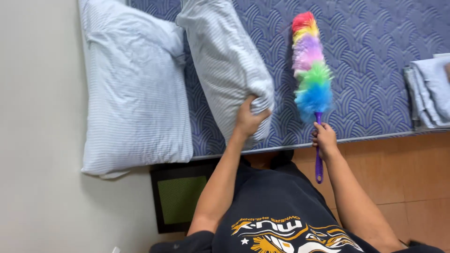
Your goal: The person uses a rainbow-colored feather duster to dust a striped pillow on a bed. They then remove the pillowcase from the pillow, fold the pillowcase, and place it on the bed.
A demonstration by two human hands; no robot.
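**A:** How are the two arms set?

**B:** Both reach up from the bottom of the frame, bare below dark short sleeves. The left hand (249,118) sits at the centre, wrist bent slightly, fingers dug into the lower corner of a striped pillow (225,61), squeezing the fabric so that it bunches around the knuckles. That pillow runs from the top centre down to the hand, and its gripped end looks raised off the blue quilted mattress (370,61).

**A:** And the other?

**B:** The right hand (324,139), just right of centre, is curled closed around the purple ribbed handle of a rainbow feather duster (310,65). The handle's end sticks out below the fist; the fluffy head points toward the top of the frame and lies over the mattress, just right of the gripped pillow.

**A:** What can't you make out?

**B:** The left fingertips are buried in the pillow's folds. The right palm is turned away, so only the knuckles and thumb side show. Whether the duster's fibres actually touch the mattress, I can't tell. A second striped pillow (133,93) at the upper left overhangs the mattress edge, folded grey cloth (429,91) is cut off by the right edge, and the green mat (180,199) is partly hidden behind the left arm.
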